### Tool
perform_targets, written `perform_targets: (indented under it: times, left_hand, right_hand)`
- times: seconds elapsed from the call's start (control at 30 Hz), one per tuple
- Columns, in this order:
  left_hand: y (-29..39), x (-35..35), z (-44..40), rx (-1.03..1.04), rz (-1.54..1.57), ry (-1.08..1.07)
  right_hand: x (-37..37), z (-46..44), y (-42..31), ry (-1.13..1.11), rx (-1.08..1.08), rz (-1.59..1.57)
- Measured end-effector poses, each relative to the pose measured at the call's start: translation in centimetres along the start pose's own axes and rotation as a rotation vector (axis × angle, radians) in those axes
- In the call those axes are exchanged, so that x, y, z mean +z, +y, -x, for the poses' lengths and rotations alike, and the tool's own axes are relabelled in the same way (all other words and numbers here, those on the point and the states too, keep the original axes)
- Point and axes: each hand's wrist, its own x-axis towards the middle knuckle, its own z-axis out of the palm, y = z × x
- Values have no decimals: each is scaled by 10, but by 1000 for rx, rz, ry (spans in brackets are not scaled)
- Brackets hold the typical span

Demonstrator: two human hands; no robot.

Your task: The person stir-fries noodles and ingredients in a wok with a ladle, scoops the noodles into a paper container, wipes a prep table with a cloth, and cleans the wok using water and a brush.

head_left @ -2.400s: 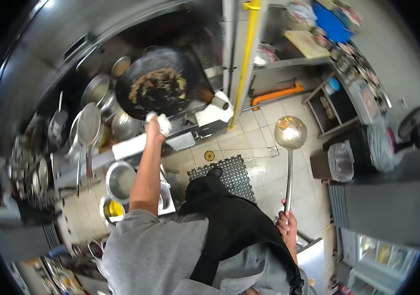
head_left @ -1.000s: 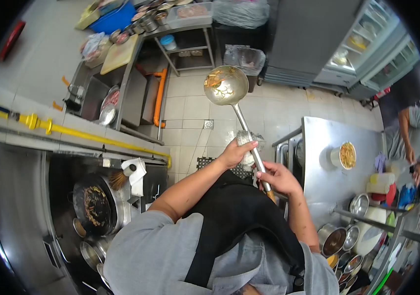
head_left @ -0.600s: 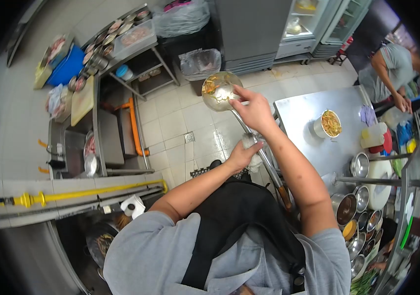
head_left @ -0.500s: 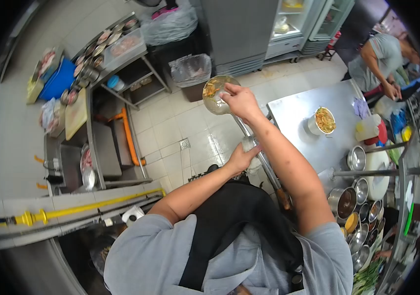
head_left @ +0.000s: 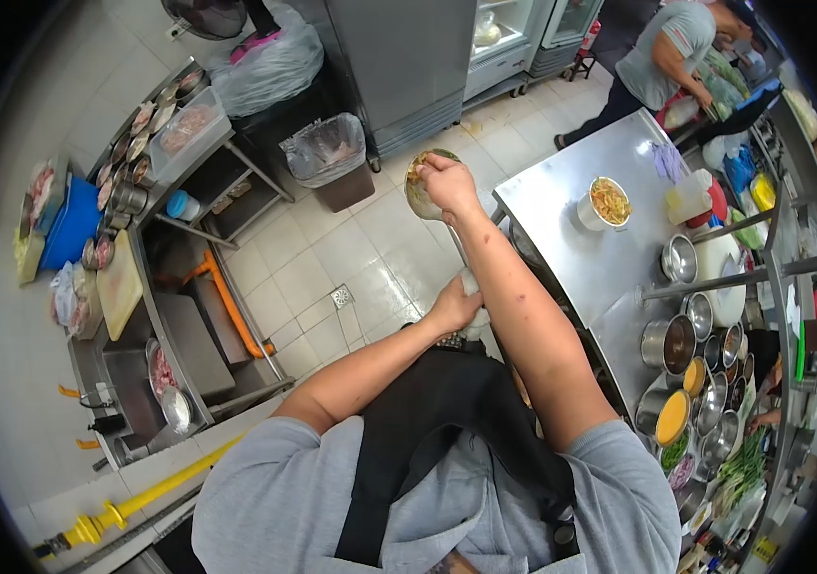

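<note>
A long-handled metal ladle is held out over the floor, with orange-brown food bits in its round bowl. My left hand is closed around its handle, with a pale cloth in the grip; my right forearm covers much of the handle. At the bowl, my right hand has its fingers bent together inside the rim, against the food. Whatever is between those fingertips is hidden. On the steel table to the right stands a white tub filled with shredded, noodle-like food.
The steel table has pots and bowls of sauce along its right side. A lined bin stands ahead, near a steel fridge. To the left are a sink counter and meat trays. Another person bends over greens.
My view has swung right, and the surroundings appear shifted left. The ladle's bowl looks more tilted, and my right fingers sit deeper in it. The other person's hands have moved onto the greens.
</note>
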Motion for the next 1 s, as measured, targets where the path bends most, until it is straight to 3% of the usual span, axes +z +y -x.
perform_targets:
  times: [0.07,0.13,0.37,0.6,0.77,0.83,1.0]
  left_hand:
    - [3,-5,0,-17,-1,-9]
    - [3,-10,0,-88,-29,-47]
    - [-22,-18,-7,-88,-194,-21]
    - [-76,-28,-24,-177,-240,-71]
    - [-59,-31,-18,-162,-164,-80]
    - [-46,-34,-15,-200,-168,-22]
    - [-41,-42,-17,-163,-72,-42]
  right_hand:
    - [-1,-3,6,10,-12,-29]
    - [-2,-9,11,0,-70,267]
    - [9,-21,41,228,-146,358]
    - [14,-16,32,167,104,-6]
    - [13,-14,45,141,200,-248]
    - [3,-9,50,-79,225,-576]
    - [-17,20,30,-187,279,-781]
